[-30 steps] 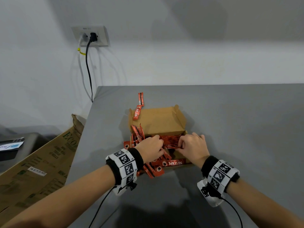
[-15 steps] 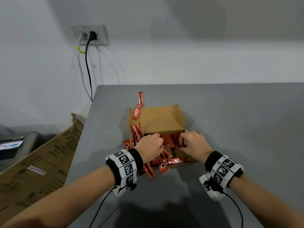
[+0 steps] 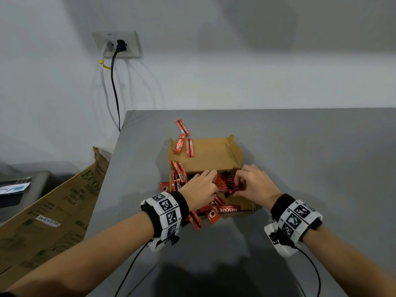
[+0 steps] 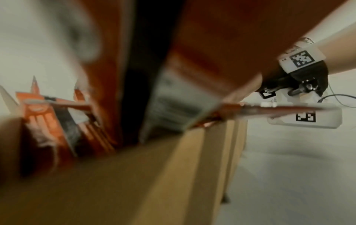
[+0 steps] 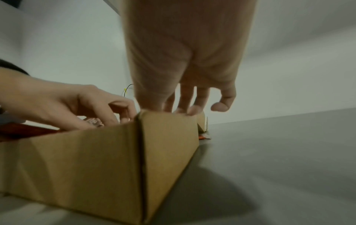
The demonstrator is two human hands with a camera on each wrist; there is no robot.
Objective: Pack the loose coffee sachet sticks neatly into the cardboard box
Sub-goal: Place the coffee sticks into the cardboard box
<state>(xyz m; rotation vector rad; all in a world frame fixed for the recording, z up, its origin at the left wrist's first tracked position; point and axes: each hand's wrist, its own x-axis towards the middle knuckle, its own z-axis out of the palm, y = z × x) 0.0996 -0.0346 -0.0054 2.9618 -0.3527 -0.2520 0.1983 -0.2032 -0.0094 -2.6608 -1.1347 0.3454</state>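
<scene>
Progress, left to right across the head view. On the grey tabletop [image 3: 300, 159], a cluster of red coffee sachet sticks [image 3: 177, 179] stands or leans at the left wall of the cardboard box [image 3: 214, 155], some spilling over onto the tabletop beside it; whether their lower ends sit inside the box cannot be told.

Behind the box one loose stick [image 3: 182, 127] lies on the tabletop. Two more sticks [image 3: 184, 145] lie on the open back flap, not in the cavity.

Left hand [image 3: 200, 189]: reaches into the box from the near-left, fingers extended onto the bundle of sticks [image 3: 227, 183] inside; a firm grip cannot be confirmed.

At the near edge, several sticks [image 3: 214, 212] hang over the front wall onto the tabletop, unaligned.

Right hand [image 3: 255, 184]: fingers curled, pinching the right end of the same bundle.

Judgement: packing is partly done. One bundle is being squared up inside. Left to do: gather the strays behind, left and front, align, and seat them.
</scene>
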